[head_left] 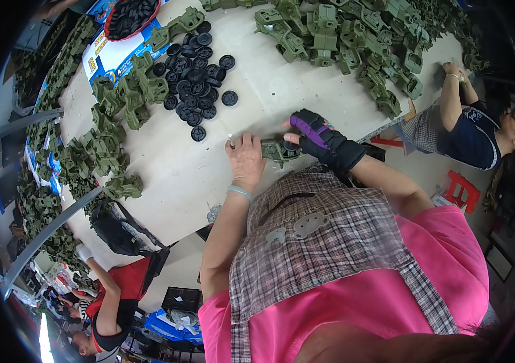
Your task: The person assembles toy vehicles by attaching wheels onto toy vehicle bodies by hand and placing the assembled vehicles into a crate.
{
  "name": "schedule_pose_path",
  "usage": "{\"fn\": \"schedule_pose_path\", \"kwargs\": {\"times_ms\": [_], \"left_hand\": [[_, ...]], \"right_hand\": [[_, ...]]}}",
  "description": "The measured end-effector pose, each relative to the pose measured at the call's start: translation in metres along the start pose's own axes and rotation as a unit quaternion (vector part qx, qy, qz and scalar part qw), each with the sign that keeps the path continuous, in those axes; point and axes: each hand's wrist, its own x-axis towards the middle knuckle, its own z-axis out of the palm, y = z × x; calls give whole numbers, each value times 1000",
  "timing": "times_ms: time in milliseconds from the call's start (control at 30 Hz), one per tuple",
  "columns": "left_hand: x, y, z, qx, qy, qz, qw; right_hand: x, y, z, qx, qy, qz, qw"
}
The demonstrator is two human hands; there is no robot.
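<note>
On the table just in front of me lies a dark green plastic toy-vehicle body (274,151). My left hand (246,160) grips its left end, fingers bent over it toward the tabletop. At its right end, my right hand (321,139), in a black and purple fingerless glove, has its thumb and fingers closed around a black toy wheel (292,146) against the body. The glove hides part of that end. Beyond my hands is a loose heap of black wheels (196,81), with a few lying apart at its near side.
Green bodies (336,36) pile up at the far right, and more (109,145) line the left. A red-rimmed tray (132,18) of black parts sits far left. A black bag (117,233) rests at the left edge. Co-workers sit at right (469,127) and lower left (112,302).
</note>
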Motion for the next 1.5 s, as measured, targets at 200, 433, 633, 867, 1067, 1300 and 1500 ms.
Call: {"fn": "schedule_pose_path", "kwargs": {"times_ms": [200,433,633,867,1067,1300,1500], "left_hand": [[0,-1,5,0,48,30,998],[-2,-5,26,-3,115,47,992],[0,-6,31,35,166,59,984],[0,-7,29,17,171,50,984],[6,-7,-4,27,53,45,997],[-6,-11,-12,-40,107,24,993],[-26,16,13,-421,214,-181,862]], "right_hand": [[36,-8,30,-157,-67,-99,980],[37,-13,30,-207,-75,-128,967],[40,-9,37,-181,-29,1,983],[55,7,36,-192,-162,-167,953],[18,3,46,-22,-30,65,997],[66,45,30,-107,122,-172,972],[163,3,45,-213,13,-259,942]]}}
